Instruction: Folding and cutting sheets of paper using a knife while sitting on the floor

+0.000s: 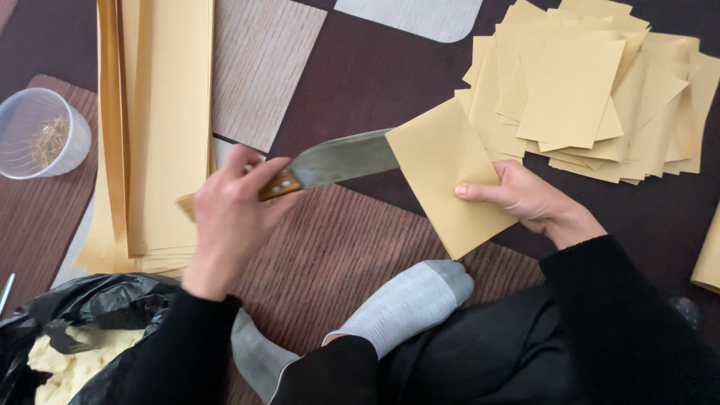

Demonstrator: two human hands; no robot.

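Note:
My left hand [232,210] grips the wooden handle of a broad steel knife [341,159], whose blade points right and goes under the edge of a tan sheet of paper [442,169]. My right hand [521,196] holds that sheet at its right side, thumb on top. The sheet lies tilted above a ribbed brown mat [337,247]. Past my right hand lies a loose pile of cut tan rectangles [585,82].
A tall stack of long tan sheets [161,127] lies left. A clear plastic cup [41,133] holds thin straw-like bits. A black bag [82,330] with pale scraps sits bottom left. My grey-socked feet [409,300] rest on the mat.

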